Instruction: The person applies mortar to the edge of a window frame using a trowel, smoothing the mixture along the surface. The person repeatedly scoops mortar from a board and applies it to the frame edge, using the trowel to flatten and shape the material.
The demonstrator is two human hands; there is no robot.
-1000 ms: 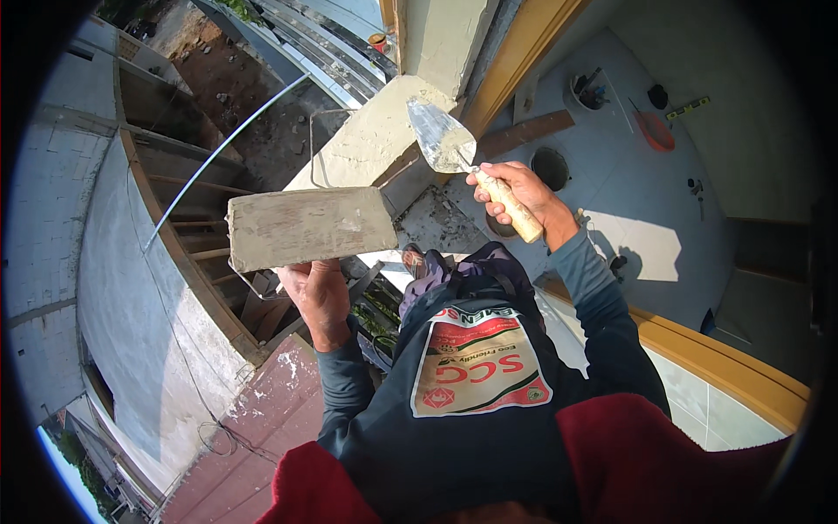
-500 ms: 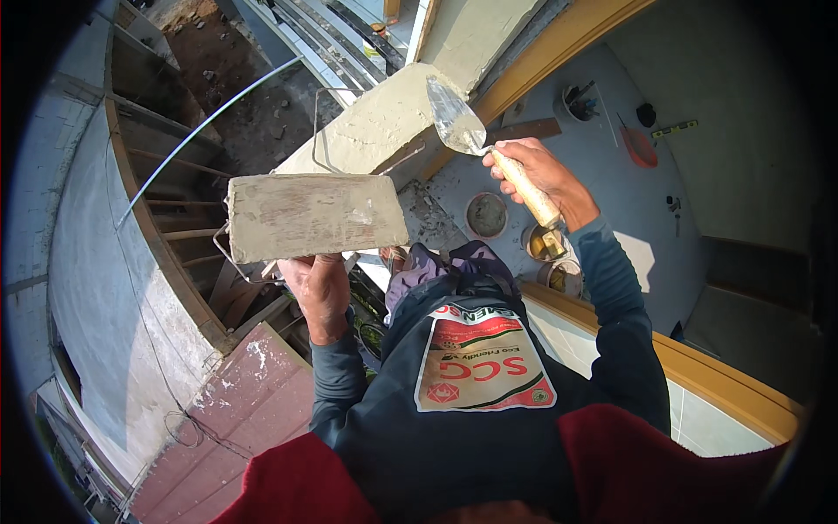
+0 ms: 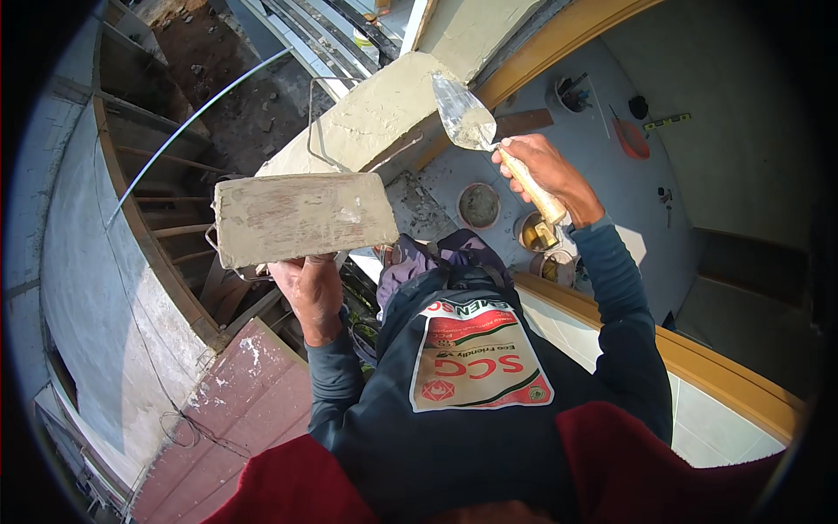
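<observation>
Nearest the camera, the left hand point(image 3: 307, 293) has its grip closed from below on the underside of a flat rectangular mortar board point(image 3: 301, 217), held level with its pale, mortar-smeared face up. Further out, the right hand point(image 3: 546, 170) has its grip wrapped tight round the wooden handle of a pointed trowel point(image 3: 467, 118), whose grey-coated blade touches the freshly plastered ledge point(image 3: 384, 109). Below the trowel, on the grey floor point(image 3: 602, 105), stand a round bucket of mortar point(image 3: 479, 206) and two smaller pots point(image 3: 541, 244); an orange scoop point(image 3: 630, 138) lies well apart.
</observation>
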